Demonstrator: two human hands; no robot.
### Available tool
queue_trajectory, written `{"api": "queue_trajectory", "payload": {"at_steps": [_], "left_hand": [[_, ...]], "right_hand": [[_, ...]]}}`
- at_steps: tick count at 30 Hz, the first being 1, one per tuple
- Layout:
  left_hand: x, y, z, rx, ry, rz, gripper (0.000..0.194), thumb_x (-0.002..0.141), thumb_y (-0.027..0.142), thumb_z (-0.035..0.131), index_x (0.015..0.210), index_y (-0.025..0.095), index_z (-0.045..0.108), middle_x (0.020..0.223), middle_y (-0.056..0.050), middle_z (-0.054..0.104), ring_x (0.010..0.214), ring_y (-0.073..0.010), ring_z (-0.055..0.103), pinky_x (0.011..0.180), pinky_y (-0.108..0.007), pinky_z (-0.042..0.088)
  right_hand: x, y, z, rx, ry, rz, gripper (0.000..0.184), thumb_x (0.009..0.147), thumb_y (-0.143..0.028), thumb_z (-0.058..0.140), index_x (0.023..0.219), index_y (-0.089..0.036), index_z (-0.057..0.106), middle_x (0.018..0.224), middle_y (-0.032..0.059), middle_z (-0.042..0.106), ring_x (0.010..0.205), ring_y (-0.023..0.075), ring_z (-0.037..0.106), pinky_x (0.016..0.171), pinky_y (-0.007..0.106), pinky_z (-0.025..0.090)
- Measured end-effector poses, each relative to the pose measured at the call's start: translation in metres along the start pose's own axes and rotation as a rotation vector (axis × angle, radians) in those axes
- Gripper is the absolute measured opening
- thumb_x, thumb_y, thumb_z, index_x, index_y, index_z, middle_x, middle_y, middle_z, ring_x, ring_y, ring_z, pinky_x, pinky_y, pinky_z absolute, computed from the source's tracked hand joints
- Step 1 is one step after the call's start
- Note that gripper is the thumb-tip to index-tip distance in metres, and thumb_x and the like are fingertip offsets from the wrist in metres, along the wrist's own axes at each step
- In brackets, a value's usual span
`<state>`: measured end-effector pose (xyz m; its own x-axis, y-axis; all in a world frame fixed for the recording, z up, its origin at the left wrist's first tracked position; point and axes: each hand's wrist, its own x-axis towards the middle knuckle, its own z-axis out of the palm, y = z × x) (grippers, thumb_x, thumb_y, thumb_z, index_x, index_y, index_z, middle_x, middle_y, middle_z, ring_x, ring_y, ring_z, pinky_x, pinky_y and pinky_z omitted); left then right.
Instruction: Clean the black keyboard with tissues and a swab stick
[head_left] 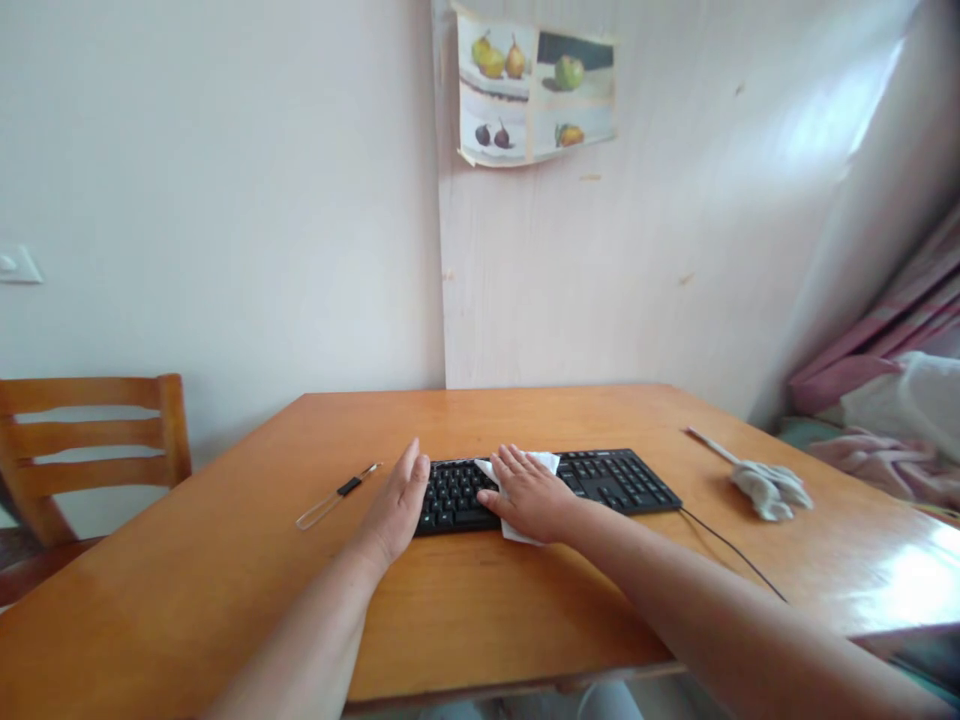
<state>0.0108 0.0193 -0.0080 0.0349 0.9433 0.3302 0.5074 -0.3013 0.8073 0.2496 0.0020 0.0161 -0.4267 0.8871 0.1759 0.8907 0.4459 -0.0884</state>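
Note:
A black keyboard lies on the wooden table in front of me. My left hand is at its left end, touching the edge, with the fingers stretched out and close together. A white tissue or wipe lies over the middle keys. On top of it, my right hand rests flat with fingers extended and thumb out to the left, pressing the sheet to the keys. Most of the sheet is hidden under that palm; its corners stick out above and below.
Left of the keyboard lies a thin clear looped tool with a black band. At the right is a grey fluffy duster with a pale stick. The keyboard's cable runs toward the right front edge. A wooden chair stands left.

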Motion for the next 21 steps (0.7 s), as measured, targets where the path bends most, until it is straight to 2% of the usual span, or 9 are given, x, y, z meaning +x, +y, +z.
{"api": "queue_trajectory", "payload": {"at_steps": [5, 14, 17, 19, 21], "left_hand": [[0.003, -0.004, -0.001, 0.002, 0.012, -0.007, 0.078, 0.095, 0.067, 0.023, 0.154, 0.017, 0.034, 0.16, -0.012, 0.034, 0.149, -0.0232, 0.028, 0.123, -0.046, 0.019], [0.002, -0.002, -0.003, -0.071, 0.038, -0.04, 0.084, 0.093, 0.072, 0.022, 0.151, 0.013, 0.038, 0.159, -0.015, 0.037, 0.149, -0.0228, 0.029, 0.124, -0.042, 0.015], [0.005, -0.006, -0.003, -0.2, 0.097, -0.073, 0.082, 0.093, 0.072, 0.023, 0.146, 0.014, 0.045, 0.155, -0.017, 0.043, 0.145, -0.0252, 0.038, 0.122, -0.044, 0.022], [0.007, -0.008, -0.003, -0.33, 0.155, -0.123, 0.082, 0.092, 0.073, 0.022, 0.141, 0.013, 0.049, 0.149, -0.02, 0.049, 0.139, -0.0267, 0.046, 0.118, -0.044, 0.031], [0.009, -0.008, -0.002, -0.429, 0.219, -0.174, 0.082, 0.092, 0.073, 0.022, 0.136, 0.011, 0.053, 0.142, -0.022, 0.056, 0.132, -0.0278, 0.054, 0.112, -0.044, 0.04]], "right_hand": [[-0.03, 0.048, -0.007, -0.068, 0.008, 0.107, 0.084, 0.099, -0.065, 0.019, 0.153, -0.003, 0.035, 0.159, 0.0235, 0.028, 0.15, 0.0327, 0.02, 0.12, 0.049, 0.02], [-0.063, 0.125, -0.005, -0.26, 0.0, 0.276, 0.067, 0.102, -0.053, 0.025, 0.154, -0.012, 0.035, 0.158, 0.022, 0.033, 0.149, 0.0338, 0.024, 0.115, 0.055, 0.028], [-0.072, 0.152, -0.005, -0.335, -0.015, 0.33, 0.055, 0.104, -0.045, 0.03, 0.151, -0.02, 0.041, 0.155, 0.0195, 0.039, 0.146, 0.0347, 0.031, 0.112, 0.056, 0.033], [-0.076, 0.165, -0.005, -0.398, -0.045, 0.256, 0.046, 0.103, -0.036, 0.037, 0.147, -0.027, 0.048, 0.154, 0.0179, 0.041, 0.144, 0.0364, 0.034, 0.109, 0.059, 0.035], [-0.077, 0.171, -0.004, -0.438, -0.041, 0.218, 0.043, 0.103, -0.031, 0.038, 0.144, -0.029, 0.051, 0.151, 0.0195, 0.044, 0.142, 0.0384, 0.036, 0.106, 0.062, 0.037]]}}
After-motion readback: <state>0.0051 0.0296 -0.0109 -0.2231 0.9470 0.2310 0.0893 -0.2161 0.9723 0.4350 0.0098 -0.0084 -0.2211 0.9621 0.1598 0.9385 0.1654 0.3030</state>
